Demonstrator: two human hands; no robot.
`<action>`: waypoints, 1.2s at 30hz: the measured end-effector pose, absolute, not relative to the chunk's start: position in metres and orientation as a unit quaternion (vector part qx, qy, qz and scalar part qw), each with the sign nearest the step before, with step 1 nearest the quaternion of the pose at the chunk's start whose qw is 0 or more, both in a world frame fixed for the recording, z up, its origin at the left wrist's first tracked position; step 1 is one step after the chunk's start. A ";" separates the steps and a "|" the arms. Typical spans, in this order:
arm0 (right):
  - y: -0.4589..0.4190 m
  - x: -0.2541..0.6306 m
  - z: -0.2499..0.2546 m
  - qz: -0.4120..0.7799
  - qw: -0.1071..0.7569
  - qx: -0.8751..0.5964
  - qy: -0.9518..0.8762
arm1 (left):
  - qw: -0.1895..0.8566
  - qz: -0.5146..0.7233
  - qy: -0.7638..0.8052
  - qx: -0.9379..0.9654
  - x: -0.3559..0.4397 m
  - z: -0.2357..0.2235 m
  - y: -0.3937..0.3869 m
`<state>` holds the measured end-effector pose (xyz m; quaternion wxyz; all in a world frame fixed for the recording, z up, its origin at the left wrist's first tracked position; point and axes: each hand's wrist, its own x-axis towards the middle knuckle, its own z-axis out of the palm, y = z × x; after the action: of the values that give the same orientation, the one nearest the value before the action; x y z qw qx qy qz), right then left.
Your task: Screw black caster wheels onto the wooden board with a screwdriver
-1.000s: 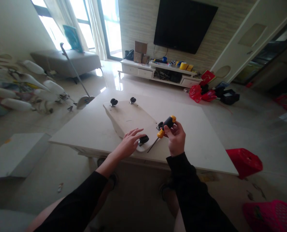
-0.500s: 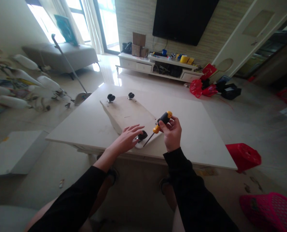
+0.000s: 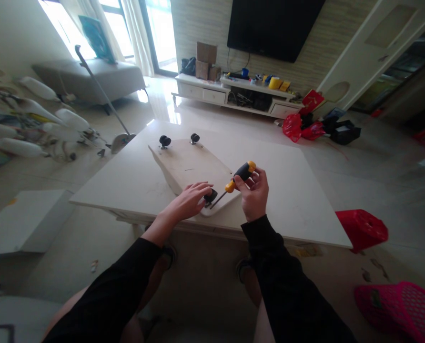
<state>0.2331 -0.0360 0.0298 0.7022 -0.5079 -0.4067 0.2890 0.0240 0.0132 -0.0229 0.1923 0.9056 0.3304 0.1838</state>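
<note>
A white board (image 3: 198, 162) lies on the white table (image 3: 287, 190), with casters pointing up from it. Two black casters (image 3: 165, 141) stand at its far end. At its near end, my left hand (image 3: 187, 201) has its fingers on another black caster wheel (image 3: 210, 196), thumb side partly hidden. My right hand (image 3: 255, 195) grips a yellow-and-black screwdriver (image 3: 244, 172) by the handle. The shaft slopes down to the left, its tip at the base of the near caster. Whether the tip sits in a screw is too small to tell.
A red stool or bucket (image 3: 362, 230) stands by the table's right edge, with a pink basket (image 3: 401, 305) nearer me. Left on the floor is a white box (image 3: 26, 221). Beyond the table, a low TV cabinet (image 3: 212, 95) carries boxes and tools.
The screwdriver tip has shifted slightly up and left, closer to the caster's base. My left fingers have closed in further over the caster wheel.
</note>
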 end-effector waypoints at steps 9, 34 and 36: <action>-0.036 0.222 0.027 0.324 0.682 -0.485 -0.442 | 0.218 0.190 0.323 0.901 0.026 -0.013 0.012; -0.037 0.223 0.025 0.313 0.672 -0.478 -0.471 | 0.227 0.222 0.360 0.877 0.012 -0.011 0.009; -0.038 0.223 0.026 0.311 0.670 -0.479 -0.474 | 0.222 0.224 0.358 0.879 0.011 -0.012 0.010</action>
<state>0.2227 -0.0380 0.0259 0.6701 -0.4789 -0.4742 0.3110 0.0111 0.0098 -0.0118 0.2221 0.8787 0.3582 0.2242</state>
